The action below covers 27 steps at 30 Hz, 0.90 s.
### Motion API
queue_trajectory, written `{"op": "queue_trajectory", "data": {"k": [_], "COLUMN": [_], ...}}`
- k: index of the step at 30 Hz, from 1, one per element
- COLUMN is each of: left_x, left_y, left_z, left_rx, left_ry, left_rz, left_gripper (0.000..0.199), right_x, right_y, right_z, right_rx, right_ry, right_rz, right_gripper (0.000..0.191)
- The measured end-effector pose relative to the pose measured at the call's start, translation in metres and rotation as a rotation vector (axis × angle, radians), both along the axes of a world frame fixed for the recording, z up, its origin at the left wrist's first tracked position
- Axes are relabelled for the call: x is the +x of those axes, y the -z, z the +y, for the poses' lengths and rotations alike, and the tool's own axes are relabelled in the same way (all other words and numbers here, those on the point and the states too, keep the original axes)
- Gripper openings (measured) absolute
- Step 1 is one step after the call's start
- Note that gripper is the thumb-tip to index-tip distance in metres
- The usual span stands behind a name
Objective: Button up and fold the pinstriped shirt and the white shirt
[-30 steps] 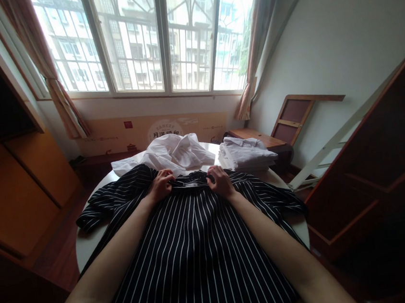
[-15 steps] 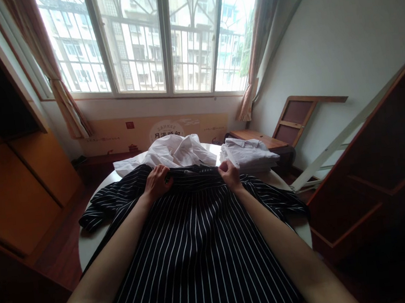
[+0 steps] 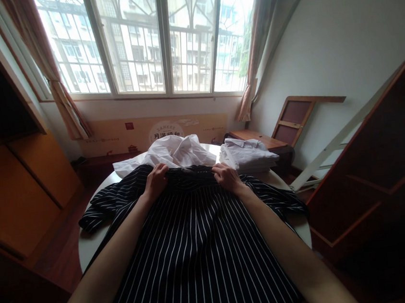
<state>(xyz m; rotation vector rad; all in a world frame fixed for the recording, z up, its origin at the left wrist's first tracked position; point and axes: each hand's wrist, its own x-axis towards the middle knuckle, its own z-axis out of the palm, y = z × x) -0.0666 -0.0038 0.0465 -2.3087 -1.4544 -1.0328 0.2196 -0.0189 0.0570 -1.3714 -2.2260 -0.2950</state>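
A black shirt with white stripes [image 3: 198,248] lies spread over a round white table [image 3: 90,252], its collar end away from me and its sleeves out to both sides. My left hand [image 3: 157,180] is closed on the left part of the collar. On the right part of the collar, my right hand [image 3: 227,175] pinches the fabric. Just beyond the collar sits a loose heap of white cloth [image 3: 175,150]. A stack of folded white shirts [image 3: 249,154] rests at the table's far right.
Behind the table, a long printed box [image 3: 114,134] stands under the barred window [image 3: 133,43]. To the right are a small wooden cabinet [image 3: 259,139], a white ladder-like frame [image 3: 332,150] and a dark red wooden panel [image 3: 381,166]. An orange-brown cupboard [image 3: 15,200] stands left.
My right hand has slid a little to the left along the collar, nearer my left hand. The shirt stays in place on the table.
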Motion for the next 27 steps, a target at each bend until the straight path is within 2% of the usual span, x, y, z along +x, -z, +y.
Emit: {"op": "queue_trajectory", "data": {"k": [2,5,8,11,15,20,24,27], "left_x": [-0.003,-0.01,-0.012,-0.011,-0.008,-0.003,0.003,0.006], "left_y": [0.0,0.001,0.001,-0.001,-0.006,-0.007,-0.005,-0.01], "left_z": [0.003,0.009,0.016,0.017,0.013,0.011,0.01,0.006], "left_rx": [-0.03,-0.113,-0.247,-0.36,-0.389,-0.334,-0.269,-0.332], "left_ry": [0.036,0.162,0.297,0.371,0.41,0.407,0.425,0.424], "left_rz": [-0.057,-0.144,-0.304,-0.45,-0.539,-0.494,-0.453,-0.462], "left_gripper": [0.014,0.016,0.024,0.035,0.042,0.033,0.026,0.024], "right_x": [0.004,0.011,0.017,0.022,0.027,0.027,0.024,0.023], "right_y": [0.0,0.003,0.006,0.008,0.009,0.009,0.009,0.007], "right_z": [0.001,0.005,0.012,0.019,0.023,0.023,0.023,0.021], "right_rx": [-0.014,-0.035,-0.061,-0.113,-0.199,-0.277,-0.255,-0.206], "right_ry": [-0.022,-0.071,-0.132,-0.196,-0.228,-0.225,-0.177,-0.131], "right_rz": [-0.031,-0.007,0.134,0.335,0.494,0.604,0.601,0.557], "right_gripper": [0.018,0.023,0.008,0.005,0.011,0.014,0.015,0.017]}}
